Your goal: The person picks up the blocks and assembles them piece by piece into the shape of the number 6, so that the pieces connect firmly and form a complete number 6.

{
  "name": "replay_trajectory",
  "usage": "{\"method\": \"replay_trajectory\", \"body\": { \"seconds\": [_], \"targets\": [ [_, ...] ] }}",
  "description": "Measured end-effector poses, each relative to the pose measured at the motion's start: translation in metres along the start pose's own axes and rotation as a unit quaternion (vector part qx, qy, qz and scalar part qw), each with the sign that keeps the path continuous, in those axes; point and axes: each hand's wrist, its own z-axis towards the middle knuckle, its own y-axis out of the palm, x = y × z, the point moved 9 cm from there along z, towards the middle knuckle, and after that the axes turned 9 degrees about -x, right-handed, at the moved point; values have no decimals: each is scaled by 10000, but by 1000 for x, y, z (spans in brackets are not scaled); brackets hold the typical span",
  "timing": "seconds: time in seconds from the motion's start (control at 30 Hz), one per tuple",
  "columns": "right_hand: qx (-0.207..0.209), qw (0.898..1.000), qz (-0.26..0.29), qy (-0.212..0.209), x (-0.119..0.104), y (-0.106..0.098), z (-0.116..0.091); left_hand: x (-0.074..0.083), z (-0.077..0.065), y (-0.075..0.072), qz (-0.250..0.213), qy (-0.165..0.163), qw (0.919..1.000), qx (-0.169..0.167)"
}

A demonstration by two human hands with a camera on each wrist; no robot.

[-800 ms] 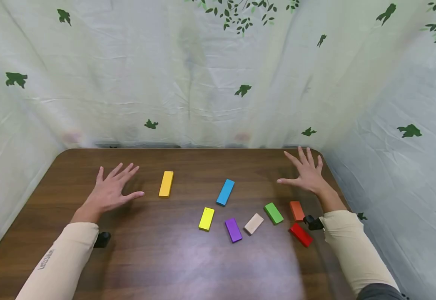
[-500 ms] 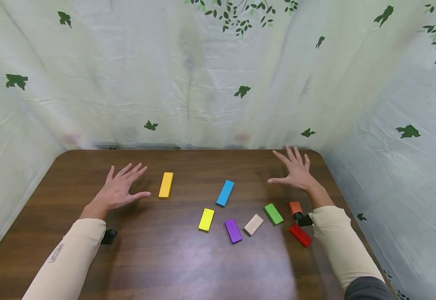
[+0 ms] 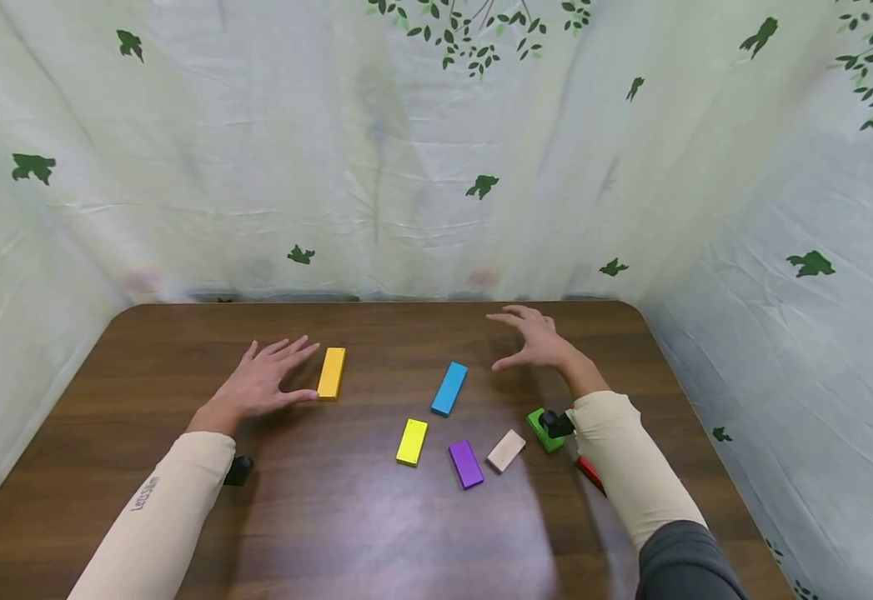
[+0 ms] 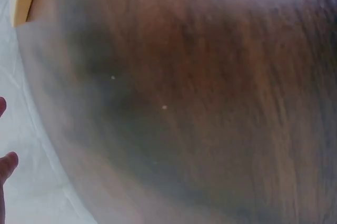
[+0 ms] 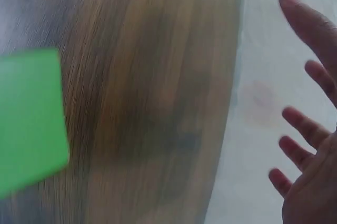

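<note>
My left hand [image 3: 259, 386] hovers over the left part of the table with fingers spread, its thumb tip right beside the orange-yellow block [image 3: 332, 373]. My right hand [image 3: 534, 340] hangs above the back right, fingers apart and holding nothing. The blue block [image 3: 449, 389] lies to its left. Nearer the front are a yellow block [image 3: 412, 442], a purple block [image 3: 466, 464] and a beige block [image 3: 506, 451]. The right wrist camera partly covers the green block [image 3: 544, 431], which shows large in the right wrist view. Under the right forearm, the red block [image 3: 589, 473] is mostly hidden.
The brown wooden table [image 3: 376, 533] has rounded back corners. A pale curtain [image 3: 256, 150] with green leaf and bird prints hangs behind it and along both sides. A black camera [image 3: 238, 471] sits at the left wrist.
Both hands have moved inward: the left one rightward to the orange-yellow block, the right one leftward toward the blue block. The right forearm now covers the orange-red block. The blocks stay put.
</note>
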Motion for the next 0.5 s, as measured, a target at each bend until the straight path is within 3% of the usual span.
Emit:
{"method": "replay_trajectory", "body": {
  "seconds": [0.13, 0.37, 0.5],
  "targets": [
    [-355, 9986, 274, -296, -12, 13, 12, -2, 1, 3, 51, 32, 10000, -15],
    [-1028, 9903, 623, -702, -30, 37, 29, 8, 7, 7, -168, 495, 9986, -82],
    [-1318, 9843, 707, -933, -42, 46, 36, 10, 10, 9, -160, 530, 9983, -185]
  ]
}}
